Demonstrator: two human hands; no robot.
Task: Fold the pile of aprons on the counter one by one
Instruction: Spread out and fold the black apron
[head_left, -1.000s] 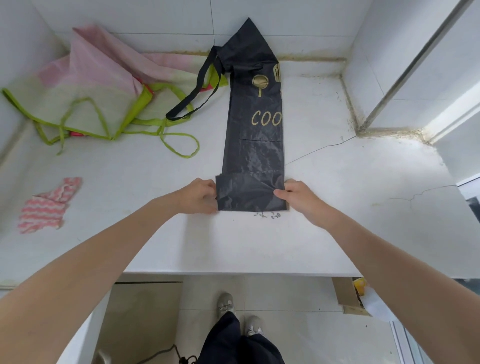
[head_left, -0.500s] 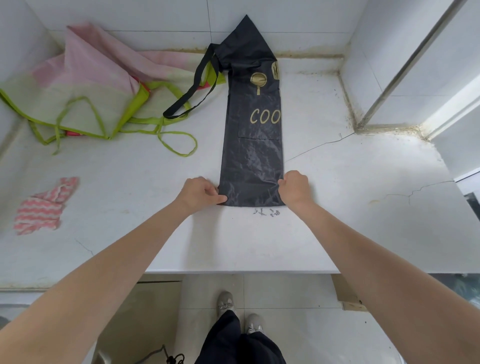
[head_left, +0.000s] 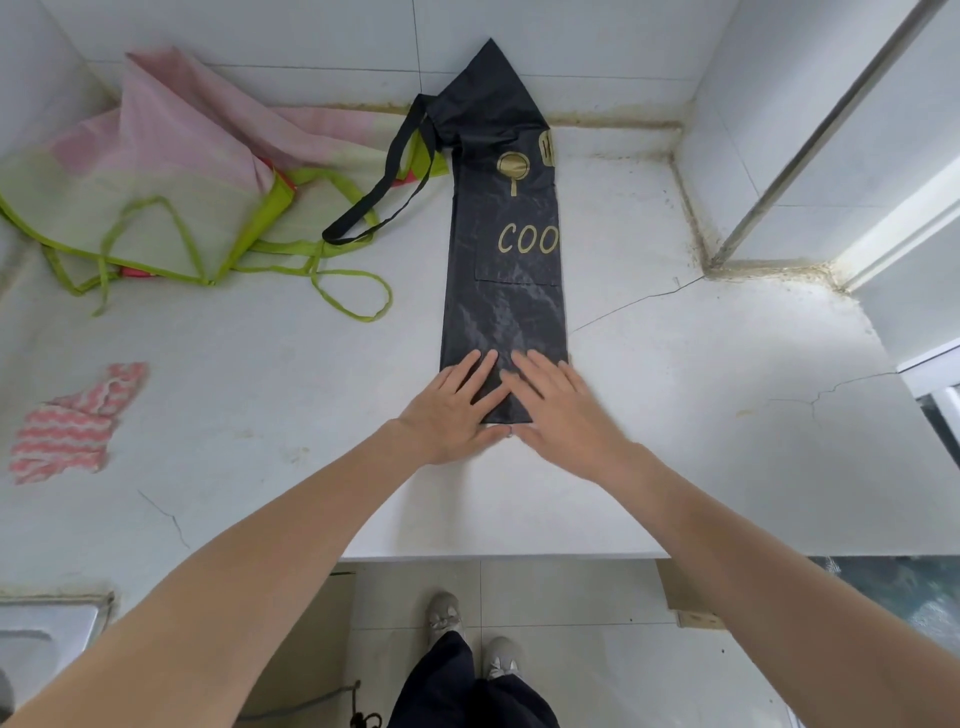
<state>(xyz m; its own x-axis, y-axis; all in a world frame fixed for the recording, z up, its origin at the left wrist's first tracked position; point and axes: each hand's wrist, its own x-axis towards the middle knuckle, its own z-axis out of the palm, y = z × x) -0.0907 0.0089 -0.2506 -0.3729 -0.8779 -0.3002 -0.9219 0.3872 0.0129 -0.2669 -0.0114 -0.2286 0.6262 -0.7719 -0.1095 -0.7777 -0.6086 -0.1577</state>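
The black apron (head_left: 504, 270) lies in the middle of the frame on the white bench (head_left: 701, 415), already folded lengthwise into a narrow strip; it looks partway through its folding, with the crosswise folds still to make. Its long axis runs from the lower centre of the frame up to the back wall, the pointed end at top centre and the square end nearest the person. The left hand (head_left: 454, 402) and right hand (head_left: 558, 402) lie flat, fingers straight, pressing that near end down, grasping nothing. A pink and green apron (head_left: 171, 187) sits unfolded in the upper left, its green ties trailing, so at least one more remains. A small striped cloth (head_left: 72, 426) lies at the left edge.
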